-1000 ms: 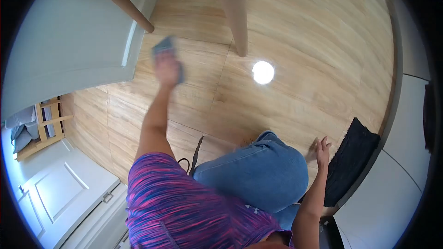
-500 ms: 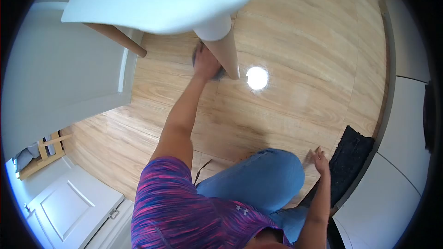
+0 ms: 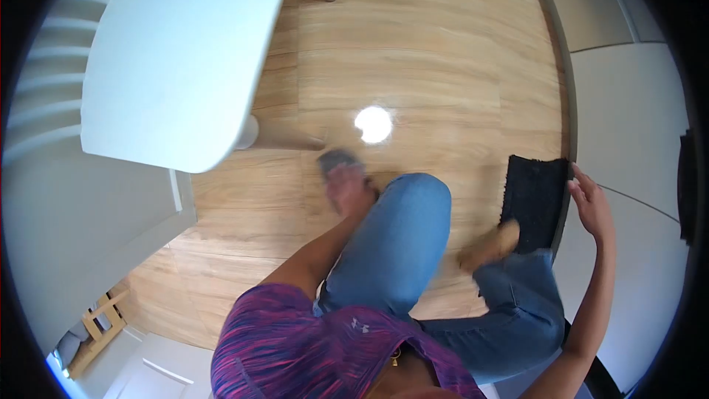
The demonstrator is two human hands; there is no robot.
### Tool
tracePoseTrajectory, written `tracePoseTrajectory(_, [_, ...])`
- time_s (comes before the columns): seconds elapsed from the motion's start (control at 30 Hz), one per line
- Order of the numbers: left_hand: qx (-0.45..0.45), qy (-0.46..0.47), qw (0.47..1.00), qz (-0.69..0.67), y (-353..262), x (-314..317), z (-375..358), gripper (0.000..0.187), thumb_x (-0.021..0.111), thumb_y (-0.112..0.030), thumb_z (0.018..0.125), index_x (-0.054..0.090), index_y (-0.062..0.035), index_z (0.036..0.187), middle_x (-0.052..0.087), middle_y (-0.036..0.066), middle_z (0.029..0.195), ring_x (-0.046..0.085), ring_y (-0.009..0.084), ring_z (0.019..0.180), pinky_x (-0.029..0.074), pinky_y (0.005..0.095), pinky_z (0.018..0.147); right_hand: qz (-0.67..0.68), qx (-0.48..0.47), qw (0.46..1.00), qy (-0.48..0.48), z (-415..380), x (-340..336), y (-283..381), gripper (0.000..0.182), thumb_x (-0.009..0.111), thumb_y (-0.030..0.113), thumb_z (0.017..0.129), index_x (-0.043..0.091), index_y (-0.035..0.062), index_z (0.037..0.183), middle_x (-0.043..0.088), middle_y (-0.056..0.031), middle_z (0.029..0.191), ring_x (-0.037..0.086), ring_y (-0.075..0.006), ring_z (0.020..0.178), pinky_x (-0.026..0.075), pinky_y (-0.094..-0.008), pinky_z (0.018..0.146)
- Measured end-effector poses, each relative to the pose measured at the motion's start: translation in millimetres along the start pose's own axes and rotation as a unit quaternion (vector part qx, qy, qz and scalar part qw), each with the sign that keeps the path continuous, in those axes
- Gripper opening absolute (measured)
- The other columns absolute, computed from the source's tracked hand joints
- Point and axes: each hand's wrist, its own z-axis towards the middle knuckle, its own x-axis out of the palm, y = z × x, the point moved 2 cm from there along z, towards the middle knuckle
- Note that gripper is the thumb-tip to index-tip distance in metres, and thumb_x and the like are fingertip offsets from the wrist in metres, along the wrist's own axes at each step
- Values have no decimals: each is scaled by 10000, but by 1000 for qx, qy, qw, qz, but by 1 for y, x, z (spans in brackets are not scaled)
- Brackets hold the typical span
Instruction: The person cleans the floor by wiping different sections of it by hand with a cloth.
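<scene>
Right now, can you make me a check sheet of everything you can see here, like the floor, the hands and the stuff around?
Surface: wooden floor, shiny, with a bright light spot reflected on it.
Things in hand: a grey cloth, blurred, pressed on the floor under the left hand.
Clutter: a black mat lies by the white wall.
Hands: left hand is on the cloth, beside the bent knee in blue jeans; right hand is open, at the wall by the mat's edge.
Cables: nothing seen.
Surroundings: a white chair stands at the left, one wooden leg near the cloth; a bare foot rests by the mat.
</scene>
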Motion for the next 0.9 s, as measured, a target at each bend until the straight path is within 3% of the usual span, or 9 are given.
tracePoseTrajectory(0.13, [313, -78, 946, -30, -106, -1, 95, 685, 481, -463, 903, 321, -91, 1456, 186, 166, 1553, 118, 364, 1443, 84, 587, 1126, -38, -65, 992, 100, 23, 13, 24, 495, 516, 348, 962, 488, 39, 1348, 591, -196, 1249, 591, -308, 1123, 443, -360, 949])
tracePoseTrajectory(0.27, [276, 173, 915, -239, -150, -126, 185, 644, 386, -506, 959, 282, -151, 1486, 74, 199, 1571, -20, 427, 1440, 19, 581, 1126, 57, -183, 977, 93, 103, 53, 47, 474, 512, 328, 962, 512, 6, 1310, 613, -220, 1189, 608, -345, 1078, 451, -364, 944])
tracePoseTrajectory(0.4, [403, -191, 861, -246, -131, -241, 168, 608, 630, -406, 857, 438, -236, 1409, 338, 208, 1477, 231, 442, 1393, 78, 638, 1091, 173, -380, 906, -65, 219, 162, 106, 457, 551, 289, 930, 529, 0, 1283, 522, -260, 1297, 518, -365, 1201, 402, -393, 1016])
tracePoseTrajectory(0.53, [260, -462, 842, 102, -69, -373, 69, 501, 700, -170, 784, 592, -196, 1273, 532, 74, 1365, 370, 336, 1357, 80, 550, 1137, 8, -396, 915, -79, 258, 265, 183, 643, 525, 429, 907, 398, 47, 1409, 353, -247, 1454, 349, -463, 1315, 286, -508, 1094])
tracePoseTrajectory(0.63, [-3, -365, 902, 230, -31, -429, 42, 634, 719, -187, 793, 488, -218, 1383, 458, 100, 1431, 358, 324, 1365, 113, 523, 1145, -78, -358, 916, -161, 264, 294, 197, 703, 521, 484, 884, 362, 80, 1437, 290, -226, 1495, 256, -482, 1358, 220, -520, 1124])
tracePoseTrajectory(0.67, [-75, -291, 891, 339, -15, -436, 41, 654, 694, -185, 828, 427, -223, 1424, 424, 122, 1449, 363, 346, 1355, 228, 500, 1128, -55, -398, 902, -157, 265, 296, 205, 700, 538, 473, 874, 373, 84, 1432, 294, -219, 1495, 245, -466, 1369, 207, -514, 1131])
tracePoseTrajectory(0.73, [-33, -259, 952, 158, 3, -443, 47, 629, 675, -168, 844, 424, -226, 1418, 427, 171, 1430, 398, 393, 1318, 349, 509, 1072, -12, -475, 868, -145, 271, 299, 226, 694, 571, 451, 854, 396, 91, 1421, 303, -206, 1496, 224, -434, 1390, 181, -503, 1143])
tracePoseTrajectory(0.83, [-83, -274, 941, 180, -2, -440, 56, 590, 611, -55, 877, 421, -210, 1414, 457, 171, 1402, 421, 390, 1295, 449, 478, 978, 38, -715, 698, -15, 294, 305, 271, 631, 587, 356, 832, 445, 94, 1388, 308, -202, 1496, 253, -436, 1379, 220, -526, 1119])
tracePoseTrajectory(0.9, [-91, -271, 939, 189, -10, -442, 63, 587, 579, -5, 882, 424, -206, 1410, 477, 157, 1387, 418, 378, 1298, 458, 476, 960, 84, -698, 706, -87, 331, 294, 301, 594, 610, 289, 792, 487, 104, 1343, 329, -180, 1489, 336, -384, 1349, 247, -524, 1110])
